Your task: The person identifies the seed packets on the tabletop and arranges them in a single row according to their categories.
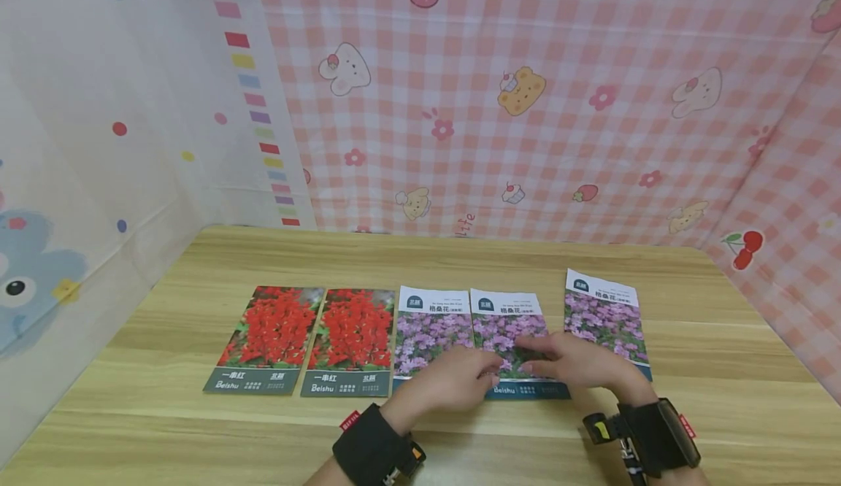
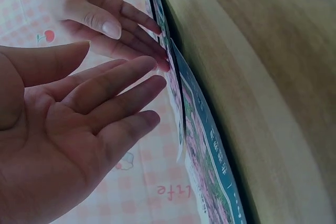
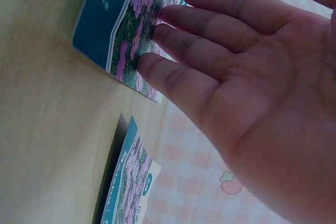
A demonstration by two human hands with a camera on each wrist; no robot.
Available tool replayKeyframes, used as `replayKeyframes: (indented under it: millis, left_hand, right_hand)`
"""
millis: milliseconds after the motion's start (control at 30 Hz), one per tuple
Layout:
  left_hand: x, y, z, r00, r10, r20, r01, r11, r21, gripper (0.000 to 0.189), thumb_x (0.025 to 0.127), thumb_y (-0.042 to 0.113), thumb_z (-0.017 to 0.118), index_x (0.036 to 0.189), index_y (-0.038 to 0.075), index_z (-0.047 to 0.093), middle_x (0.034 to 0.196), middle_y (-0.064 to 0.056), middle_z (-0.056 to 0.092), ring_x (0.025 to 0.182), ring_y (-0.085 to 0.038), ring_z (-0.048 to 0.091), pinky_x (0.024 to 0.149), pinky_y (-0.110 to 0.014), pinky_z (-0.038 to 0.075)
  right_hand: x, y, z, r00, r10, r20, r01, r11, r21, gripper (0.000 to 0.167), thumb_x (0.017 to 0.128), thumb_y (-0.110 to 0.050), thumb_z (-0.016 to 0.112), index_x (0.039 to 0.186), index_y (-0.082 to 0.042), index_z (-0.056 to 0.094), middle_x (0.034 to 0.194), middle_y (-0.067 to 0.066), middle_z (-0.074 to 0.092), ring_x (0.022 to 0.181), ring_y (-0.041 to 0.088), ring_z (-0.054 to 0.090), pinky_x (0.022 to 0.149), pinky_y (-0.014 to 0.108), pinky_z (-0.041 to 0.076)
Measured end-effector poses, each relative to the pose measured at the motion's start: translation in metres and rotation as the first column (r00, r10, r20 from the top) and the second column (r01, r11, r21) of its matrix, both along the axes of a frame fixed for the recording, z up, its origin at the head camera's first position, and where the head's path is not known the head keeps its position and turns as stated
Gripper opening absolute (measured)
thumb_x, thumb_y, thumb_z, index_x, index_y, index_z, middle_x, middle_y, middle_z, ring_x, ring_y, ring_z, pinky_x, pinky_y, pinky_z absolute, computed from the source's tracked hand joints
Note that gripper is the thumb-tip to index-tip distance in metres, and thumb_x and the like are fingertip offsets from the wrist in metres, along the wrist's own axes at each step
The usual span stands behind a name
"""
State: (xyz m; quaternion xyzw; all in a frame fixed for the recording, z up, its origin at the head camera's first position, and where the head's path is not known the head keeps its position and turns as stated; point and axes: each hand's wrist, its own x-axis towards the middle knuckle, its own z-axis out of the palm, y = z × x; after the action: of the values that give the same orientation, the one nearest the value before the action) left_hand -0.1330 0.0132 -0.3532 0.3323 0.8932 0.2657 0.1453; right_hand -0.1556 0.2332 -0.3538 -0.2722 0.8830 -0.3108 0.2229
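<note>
My right hand [image 1: 578, 358] lies over a seed packet with purple flowers [image 1: 501, 329], its extended fingertips touching the printed front. Beside it, my left hand [image 1: 453, 382] reaches across the lower part of a matching purple-flower packet [image 1: 427, 329], fingers pointing toward the right hand. The left wrist view shows the left palm [image 2: 58, 135] with extended fingers and nothing held; whether they touch a packet is hard to tell. In the right wrist view, the straight fingers [image 3: 184, 72] rest on the purple-flower packet. A third purple-flower packet [image 1: 601, 318] lies apart, partly behind the right hand.
Two red-flower seed packets [image 1: 272, 333] lie side by side at the left of the row on the wooden table [image 1: 164, 435]. A pink checked cloth [image 1: 460, 143] hangs behind the table, and a pale cloth [image 1: 79, 106] covers the left side.
</note>
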Motion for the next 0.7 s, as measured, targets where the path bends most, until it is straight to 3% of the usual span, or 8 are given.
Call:
replayKeyframes:
  millis: [67,133,167,267,367,467,700]
  left_hand:
    - [0.001,-0.001,0.001,1.0,0.006,0.01,-0.006,1.0,-0.001,0.032,0.092,0.017,0.053,0.122,0.007,0.057,0.112,-0.003,0.063,0.102,-0.014,0.058,0.088,-0.029,0.044]
    - [0.001,-0.003,0.003,0.999,0.014,0.029,-0.014,1.0,0.016,0.035,0.093,0.019,0.053,0.126,0.007,0.054,0.108,-0.005,0.064,0.096,-0.015,0.06,0.084,-0.029,0.046]
    - [0.001,-0.005,0.004,0.999,0.021,0.031,-0.022,1.0,0.022,0.037,0.093,0.02,0.053,0.128,0.007,0.052,0.111,-0.006,0.063,0.098,-0.016,0.06,0.086,-0.03,0.045]
    - [-0.002,-0.011,0.005,0.999,0.034,-0.012,-0.034,0.999,0.022,0.043,0.094,0.024,0.052,0.133,0.008,0.046,0.118,-0.008,0.06,0.103,-0.018,0.058,0.09,-0.033,0.044]
    - [-0.007,-0.018,0.005,0.991,0.055,-0.118,-0.056,0.998,-0.005,0.047,0.094,0.026,0.051,0.135,0.006,0.043,0.13,-0.01,0.051,0.119,-0.023,0.047,0.1,-0.037,0.035]
    - [-0.012,-0.025,0.004,0.977,0.081,-0.196,-0.085,0.996,-0.012,0.047,0.094,0.026,0.052,0.135,0.004,0.043,0.132,-0.013,0.048,0.123,-0.027,0.042,0.102,-0.039,0.033]
    - [-0.016,-0.033,0.005,0.967,0.132,-0.218,-0.137,0.991,-0.007,0.05,0.093,0.028,0.053,0.135,0.002,0.042,0.132,-0.014,0.047,0.124,-0.03,0.04,0.103,-0.043,0.03]
  right_hand:
    - [0.0,0.0,0.0,1.0,-0.002,-0.005,0.002,1.0,0.007,0.053,0.093,-0.027,0.052,0.13,0.01,0.042,0.132,0.03,0.04,0.116,0.04,0.045,0.092,0.053,0.038]
    - [0.0,0.0,0.0,1.0,-0.012,-0.001,0.012,1.0,0.005,0.053,0.093,-0.026,0.052,0.131,0.01,0.041,0.118,0.03,0.053,0.099,0.037,0.056,0.082,0.049,0.045]
    - [0.0,0.0,0.0,1.0,-0.022,-0.014,0.022,1.0,0.004,0.053,0.094,-0.026,0.051,0.131,0.01,0.04,0.117,0.029,0.054,0.098,0.036,0.057,0.081,0.048,0.046]
    - [0.001,0.001,0.0,0.996,-0.068,-0.051,0.066,0.997,-0.027,0.054,0.095,-0.028,0.049,0.134,0.008,0.038,0.116,0.027,0.054,0.095,0.035,0.058,0.08,0.049,0.046]
    - [0.002,0.002,0.001,0.985,-0.143,-0.1,0.137,0.988,-0.065,0.054,0.096,-0.031,0.047,0.135,0.005,0.038,0.134,0.025,0.041,0.118,0.04,0.044,0.093,0.055,0.036]
    - [0.001,0.005,0.002,0.969,-0.21,-0.13,0.197,0.975,-0.104,0.053,0.096,-0.029,0.047,0.135,0.006,0.037,0.137,0.025,0.038,0.122,0.041,0.039,0.096,0.054,0.033]
    - [-0.002,0.016,0.005,0.917,-0.335,-0.217,0.316,0.941,-0.116,0.051,0.096,-0.025,0.048,0.133,0.008,0.039,0.132,0.027,0.042,0.116,0.044,0.044,0.09,0.053,0.04]
